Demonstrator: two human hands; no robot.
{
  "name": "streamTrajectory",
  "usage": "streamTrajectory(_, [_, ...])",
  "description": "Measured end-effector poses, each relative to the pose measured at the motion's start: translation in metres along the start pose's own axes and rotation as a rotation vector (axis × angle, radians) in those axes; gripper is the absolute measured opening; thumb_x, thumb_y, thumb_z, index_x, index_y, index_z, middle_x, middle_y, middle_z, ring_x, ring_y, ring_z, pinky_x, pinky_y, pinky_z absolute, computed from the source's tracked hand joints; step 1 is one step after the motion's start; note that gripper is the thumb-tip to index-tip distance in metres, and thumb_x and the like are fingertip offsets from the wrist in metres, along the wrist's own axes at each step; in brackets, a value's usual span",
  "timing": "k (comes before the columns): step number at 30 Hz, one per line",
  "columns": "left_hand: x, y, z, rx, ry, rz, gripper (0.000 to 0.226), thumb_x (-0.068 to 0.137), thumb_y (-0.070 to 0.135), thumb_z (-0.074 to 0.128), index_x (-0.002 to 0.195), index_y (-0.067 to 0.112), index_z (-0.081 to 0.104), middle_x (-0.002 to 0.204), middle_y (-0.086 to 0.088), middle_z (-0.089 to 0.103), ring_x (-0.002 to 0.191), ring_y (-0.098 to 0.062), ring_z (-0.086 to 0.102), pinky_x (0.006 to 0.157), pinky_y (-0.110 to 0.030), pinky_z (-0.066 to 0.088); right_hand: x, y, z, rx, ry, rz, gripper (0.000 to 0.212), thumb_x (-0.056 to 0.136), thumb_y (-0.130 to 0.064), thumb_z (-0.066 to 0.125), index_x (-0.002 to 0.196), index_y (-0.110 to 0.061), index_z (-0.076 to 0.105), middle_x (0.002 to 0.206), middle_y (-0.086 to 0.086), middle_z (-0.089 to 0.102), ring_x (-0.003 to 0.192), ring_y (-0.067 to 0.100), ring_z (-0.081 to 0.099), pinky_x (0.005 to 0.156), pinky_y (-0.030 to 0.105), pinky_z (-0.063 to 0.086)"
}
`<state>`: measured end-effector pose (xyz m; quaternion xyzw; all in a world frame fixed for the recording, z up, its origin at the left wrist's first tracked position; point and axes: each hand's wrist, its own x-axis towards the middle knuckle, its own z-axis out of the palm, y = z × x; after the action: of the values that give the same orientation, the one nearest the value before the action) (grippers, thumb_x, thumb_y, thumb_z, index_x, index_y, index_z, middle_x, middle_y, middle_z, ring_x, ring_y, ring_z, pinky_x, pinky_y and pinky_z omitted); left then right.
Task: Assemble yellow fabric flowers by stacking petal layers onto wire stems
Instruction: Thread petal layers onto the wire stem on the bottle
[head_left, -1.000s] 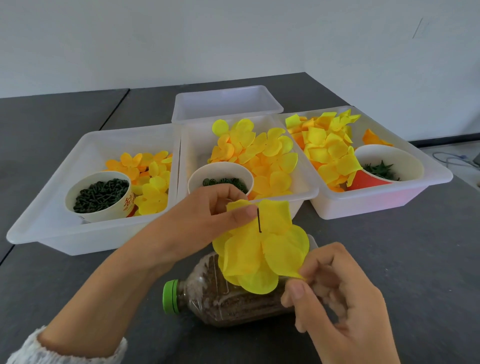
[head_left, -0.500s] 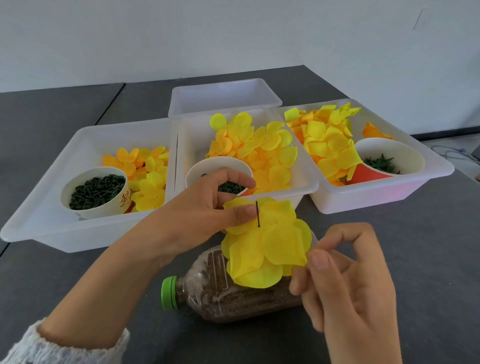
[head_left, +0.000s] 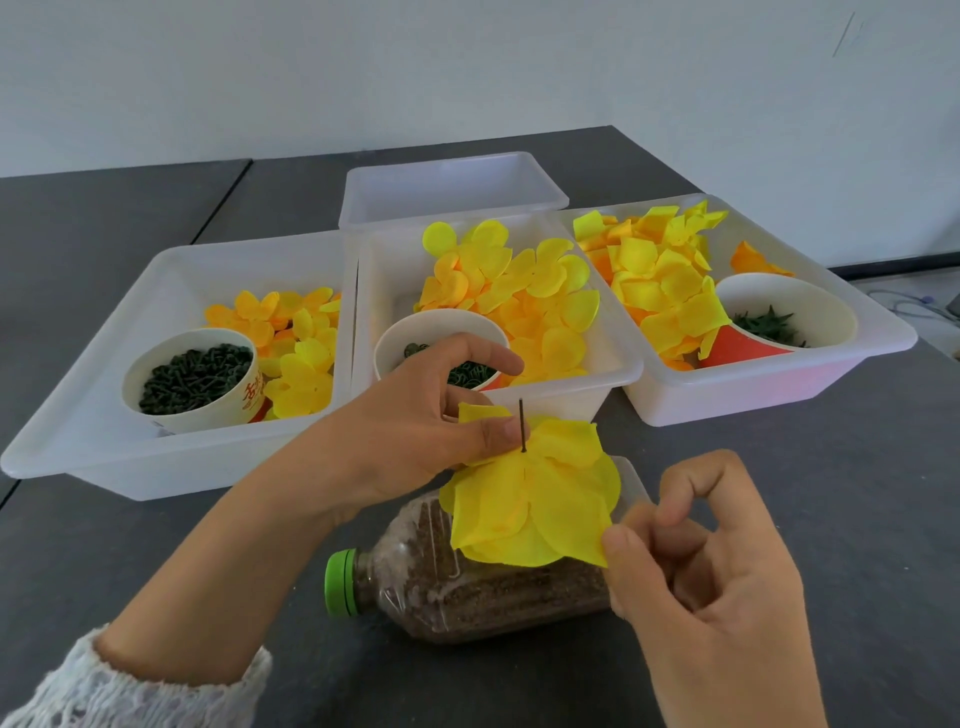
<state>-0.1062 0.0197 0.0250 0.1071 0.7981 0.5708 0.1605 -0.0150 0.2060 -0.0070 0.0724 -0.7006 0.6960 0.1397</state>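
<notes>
Left hand (head_left: 415, 431) pinches petals (head_left: 535, 499) — wire stem (head_left: 521, 423) upright.

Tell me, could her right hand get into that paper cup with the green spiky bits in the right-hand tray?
Probably yes. The cup is open-topped with nothing over it, and the table between looks free. But the right hand is pinching the yellow flower, so it would need to let go first.

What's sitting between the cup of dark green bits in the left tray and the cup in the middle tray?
In the head view, loose yellow petals and the adjoining tray walls lie between the left cup and middle cup.
</notes>
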Motion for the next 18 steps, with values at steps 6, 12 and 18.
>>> streamTrajectory(6, [0.004,-0.004,0.002,0.058,-0.017,-0.011,0.058,0.066,0.037,0.076,0.12,0.03,0.054,0.098,-0.01,0.065,0.057,0.001,0.059,0.052,-0.011,0.043,-0.009,0.016,0.004,-0.151,0.042,-0.063,0.03,0.072,-0.008,0.058,0.07,-0.032,0.041,0.053,0.017,0.046,0.036,0.024,0.034,0.034,0.03,0.028])
streamTrajectory(12, [0.0,-0.006,0.001,0.004,0.006,-0.002,0.051,0.069,0.043,0.071,0.116,0.028,0.059,0.083,-0.003,0.068,0.065,-0.004,0.06,0.059,-0.013,0.047,-0.013,0.026,0.007,-0.238,0.061,-0.113,0.029,0.073,-0.011,0.059,0.071,-0.033,0.041,0.051,0.005,0.049,0.036,0.017,0.04,0.033,0.033,0.035])
streamTrajectory(18, [-0.016,-0.012,0.003,-0.178,0.134,-0.02,0.061,0.07,0.06,0.051,0.118,0.024,0.062,0.11,-0.005,0.071,0.103,-0.022,0.067,0.088,-0.038,0.054,-0.009,0.025,0.001,-0.278,0.049,-0.113,0.016,0.08,-0.034,0.057,0.074,-0.036,0.042,0.054,0.019,0.047,0.036,0.024,0.042,0.034,0.037,0.035])
